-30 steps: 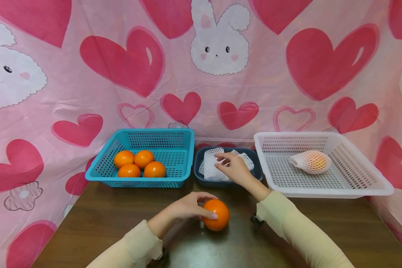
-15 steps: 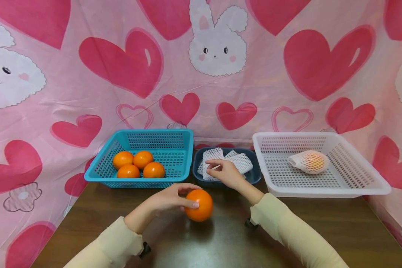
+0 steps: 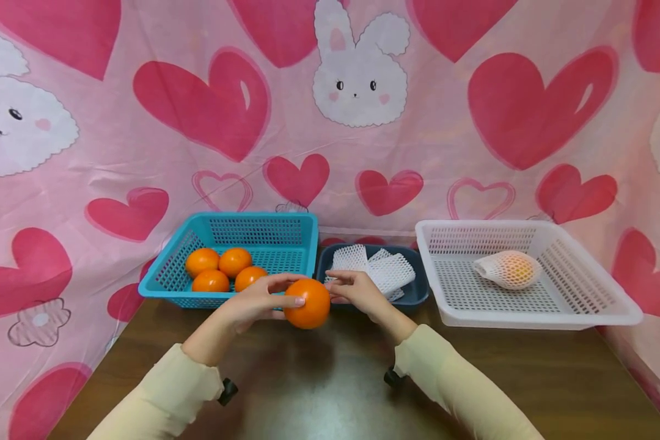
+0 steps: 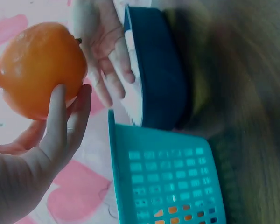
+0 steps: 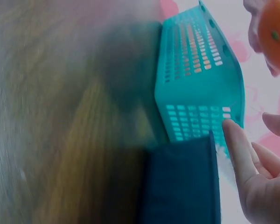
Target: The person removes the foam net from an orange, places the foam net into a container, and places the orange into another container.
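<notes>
An orange point(image 3: 310, 305) is held above the table by my left hand point(image 3: 247, 305), its thumb and fingers curled round the fruit. My right hand point(image 3: 363, 296) is just right of that orange, in front of the dark blue tray point(image 3: 420, 287). Its fingers are loosely extended and hold nothing; the right wrist view has them point(image 5: 240, 154) apart from the fruit. White foam net sleeves point(image 3: 392, 271) lie in the tray, partly hidden by the right hand. In the left wrist view, the gripped orange point(image 4: 39, 70) has a small stem nub.
Several oranges point(image 3: 211, 281) sit in a teal basket point(image 3: 275, 223) on the left, one partly behind my left hand. At right, a white basket point(image 3: 533, 318) contains one fruit in a foam net point(image 3: 511, 269). A patterned cloth point(image 3: 308, 134) hangs behind the brown table point(image 3: 500, 366).
My left hand has lifted the orange off the table and carried it up and to the left. My right hand has drawn back from over the net sleeves toward the orange.
</notes>
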Motion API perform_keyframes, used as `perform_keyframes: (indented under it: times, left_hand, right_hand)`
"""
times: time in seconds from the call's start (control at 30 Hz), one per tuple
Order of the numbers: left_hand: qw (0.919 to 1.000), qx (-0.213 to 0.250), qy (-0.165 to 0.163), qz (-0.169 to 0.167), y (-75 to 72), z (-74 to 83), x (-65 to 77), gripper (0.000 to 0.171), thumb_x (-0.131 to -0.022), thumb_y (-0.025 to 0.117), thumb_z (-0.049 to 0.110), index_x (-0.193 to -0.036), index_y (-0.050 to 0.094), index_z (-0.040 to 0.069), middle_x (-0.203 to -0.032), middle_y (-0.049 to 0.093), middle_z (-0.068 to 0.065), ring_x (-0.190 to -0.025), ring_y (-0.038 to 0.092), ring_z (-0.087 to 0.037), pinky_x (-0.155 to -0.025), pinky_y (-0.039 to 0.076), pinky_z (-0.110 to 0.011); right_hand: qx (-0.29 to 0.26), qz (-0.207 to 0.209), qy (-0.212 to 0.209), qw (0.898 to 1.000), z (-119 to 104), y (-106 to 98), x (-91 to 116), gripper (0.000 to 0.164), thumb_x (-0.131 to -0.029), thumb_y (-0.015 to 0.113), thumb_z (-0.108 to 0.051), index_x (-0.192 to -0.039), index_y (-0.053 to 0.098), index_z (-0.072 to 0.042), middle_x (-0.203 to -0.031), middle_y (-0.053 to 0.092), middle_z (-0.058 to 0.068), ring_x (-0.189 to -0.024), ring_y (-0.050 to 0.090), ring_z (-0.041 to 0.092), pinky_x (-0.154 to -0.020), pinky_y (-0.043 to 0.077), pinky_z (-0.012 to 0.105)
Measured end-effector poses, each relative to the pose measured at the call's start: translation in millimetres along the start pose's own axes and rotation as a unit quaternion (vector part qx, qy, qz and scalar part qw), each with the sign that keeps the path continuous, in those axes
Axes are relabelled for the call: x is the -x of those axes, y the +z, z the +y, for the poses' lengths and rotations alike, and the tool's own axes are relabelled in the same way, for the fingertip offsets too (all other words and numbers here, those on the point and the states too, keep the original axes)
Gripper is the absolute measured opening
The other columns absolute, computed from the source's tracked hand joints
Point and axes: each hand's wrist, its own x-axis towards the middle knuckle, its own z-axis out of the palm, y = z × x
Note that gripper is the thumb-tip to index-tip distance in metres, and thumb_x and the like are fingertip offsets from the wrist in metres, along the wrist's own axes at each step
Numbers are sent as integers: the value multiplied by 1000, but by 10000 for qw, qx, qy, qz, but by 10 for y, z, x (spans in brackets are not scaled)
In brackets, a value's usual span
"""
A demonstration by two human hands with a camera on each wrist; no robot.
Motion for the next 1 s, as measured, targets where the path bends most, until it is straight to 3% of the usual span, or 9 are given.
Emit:
perform_keyframes:
  times: [0.17,0.33,0.63,0.83,1.0]
  left_hand:
    - [9988,293,39,391,-129,-17,-26,62,-100,64,25,-153,41,0,-144,50,-20,-121,56,-31,-102,50,-49]
    - [9970,442,97,633,-221,-27,-66,64,-102,62,26,-155,36,0,-145,49,-20,-117,61,-28,-102,50,-45]
    - [9877,855,-56,1306,-328,-15,-211,65,-102,62,22,-156,32,1,-144,42,-22,-112,63,-26,-100,51,-42]
    - [9830,580,-204,1728,-367,-54,-344,69,-100,68,25,-155,33,2,-141,42,-24,-118,58,-33,-105,46,-50]
    - [9784,-124,-322,2038,-397,-140,-400,74,-97,72,30,-155,34,3,-145,40,-27,-124,53,-39,-106,46,-51]
  right_hand:
    - [-458,74,85,9989,28,137,-28,48,-102,62,-4,-144,47,14,-127,65,28,-99,74,28,-88,57,40]
    - [-929,137,145,9955,50,230,-47,53,-101,61,-2,-148,43,13,-125,66,26,-93,73,23,-89,57,40]
    - [-1671,-21,343,9853,80,371,-87,62,-102,59,-2,-156,29,9,-127,61,24,-90,73,20,-90,56,38]
    - [-2315,374,391,9713,99,450,-126,60,-102,57,3,-156,31,8,-119,60,19,-88,70,14,-89,57,35]
    - [-2543,582,460,9643,94,526,-154,60,-101,56,8,-155,31,9,-108,61,11,-87,68,12,-90,56,37]
